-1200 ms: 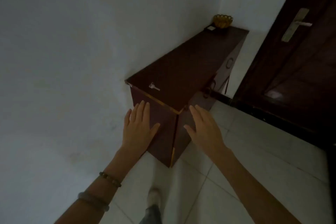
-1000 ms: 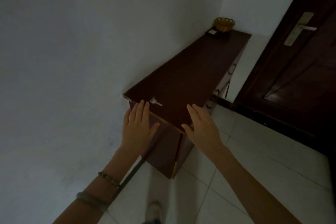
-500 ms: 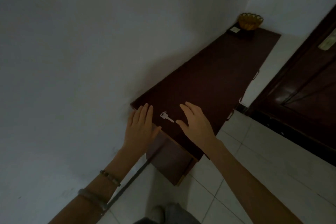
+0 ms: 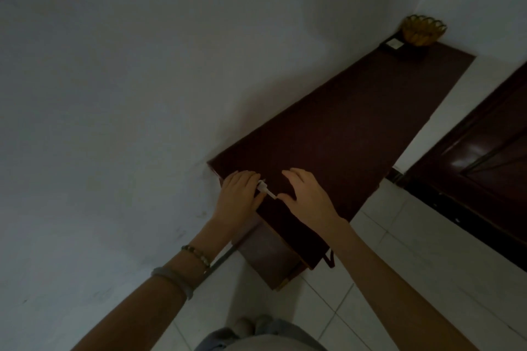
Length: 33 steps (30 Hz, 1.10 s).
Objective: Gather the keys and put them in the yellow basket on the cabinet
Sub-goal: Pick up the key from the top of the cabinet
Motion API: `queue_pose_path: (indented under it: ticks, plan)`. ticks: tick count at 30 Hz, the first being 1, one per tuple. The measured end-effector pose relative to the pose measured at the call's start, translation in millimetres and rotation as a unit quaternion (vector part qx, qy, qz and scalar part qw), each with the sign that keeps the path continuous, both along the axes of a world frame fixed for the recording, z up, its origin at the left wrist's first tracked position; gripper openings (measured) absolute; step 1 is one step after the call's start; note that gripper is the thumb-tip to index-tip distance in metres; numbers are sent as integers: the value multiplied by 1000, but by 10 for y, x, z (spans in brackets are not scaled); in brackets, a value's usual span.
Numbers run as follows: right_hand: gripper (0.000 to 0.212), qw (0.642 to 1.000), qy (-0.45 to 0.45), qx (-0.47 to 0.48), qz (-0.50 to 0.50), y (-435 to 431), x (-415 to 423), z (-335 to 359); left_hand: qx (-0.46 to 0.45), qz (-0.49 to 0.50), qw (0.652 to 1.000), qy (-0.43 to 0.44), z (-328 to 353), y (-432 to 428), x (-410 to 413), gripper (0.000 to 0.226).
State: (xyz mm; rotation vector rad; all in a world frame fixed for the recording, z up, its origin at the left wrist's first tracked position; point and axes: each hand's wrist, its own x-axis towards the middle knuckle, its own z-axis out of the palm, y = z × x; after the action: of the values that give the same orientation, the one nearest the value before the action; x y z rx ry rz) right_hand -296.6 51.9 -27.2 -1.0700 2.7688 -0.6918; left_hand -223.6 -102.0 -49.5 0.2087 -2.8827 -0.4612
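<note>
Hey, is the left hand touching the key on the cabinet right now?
Touching. In the head view the left hand's fingertips overlap the head of the key lying on the cabinet; no gap shows.

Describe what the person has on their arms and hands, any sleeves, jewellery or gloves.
Both forearms are bare, with no sleeves in view, and both hands are gloveless. The left hand has two bracelets behind it: a thin beaded bracelet at the wrist and, further up the forearm, a thicker smooth pale bangle. The right hand and its wrist show no jewellery. No rings are visible on the fingers.
</note>
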Motion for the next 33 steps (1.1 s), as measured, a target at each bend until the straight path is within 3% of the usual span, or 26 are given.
queue_pose_path:
  ticks: [3,10,14,18,24,28,33]
  plan:
    - [53,1000,10,-4,-15,108,-7,-19,4,-7,999,35,0,1,-149,26]
    - [54,999,25,-3,-43,239,19,33,-9,-9,1000,-12,-88,-50,-295,21]
    - [54,998,43,-2,-45,302,78,117,140,16,989,39,21,-53,-266,13]
    - [52,996,76,-21,-51,359,155,257,336,30,941,22,289,-80,-216,13]
    - [54,988,121,-47,-80,497,304,514,579,-26,815,0,649,1,-180,10]
    - [53,983,144,-46,-106,664,482,579,624,-58,779,-12,719,164,-163,12]
    - [54,976,152,-38,-149,996,693,637,634,-113,764,-44,786,518,-206,20]
